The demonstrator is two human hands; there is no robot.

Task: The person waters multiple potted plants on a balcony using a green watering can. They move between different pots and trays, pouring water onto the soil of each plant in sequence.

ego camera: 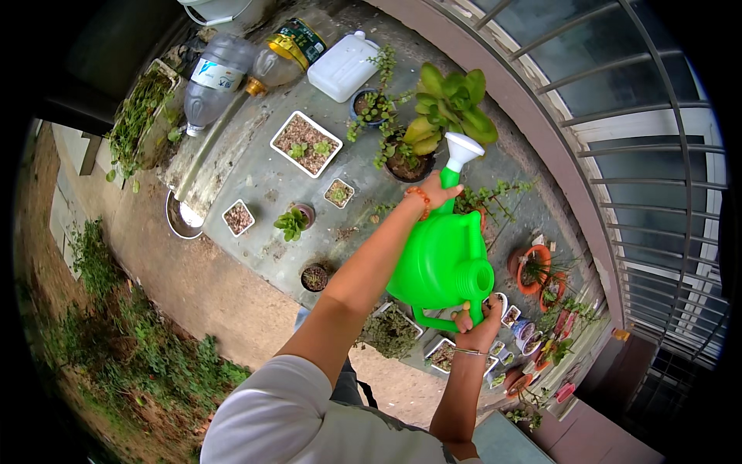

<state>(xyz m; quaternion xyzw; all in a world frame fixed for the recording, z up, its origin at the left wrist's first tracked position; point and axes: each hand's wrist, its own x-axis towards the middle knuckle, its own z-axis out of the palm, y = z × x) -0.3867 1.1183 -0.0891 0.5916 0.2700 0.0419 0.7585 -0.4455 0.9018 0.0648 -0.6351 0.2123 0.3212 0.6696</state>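
A bright green plastic watering can (435, 261) with a white sprinkler head (462, 148) is held between both hands above a grey slab. My left hand (437, 196), with an orange bead bracelet at the wrist, grips the spout just below the sprinkler head. Around the handle by the filling opening closes my right hand (480, 322), with a metal bangle at its wrist. The sprinkler head is beside a large-leaved succulent (449, 104) in a dark round pot (410, 168). No water is seen coming from it.
Left of the can are a white rectangular planter (306, 144) and several small pots. Farther back lie a white jerrycan (343, 66) and large plastic bottles (217, 81). Terracotta pots (532, 269) line the right side, beside a wall with window bars (643, 151).
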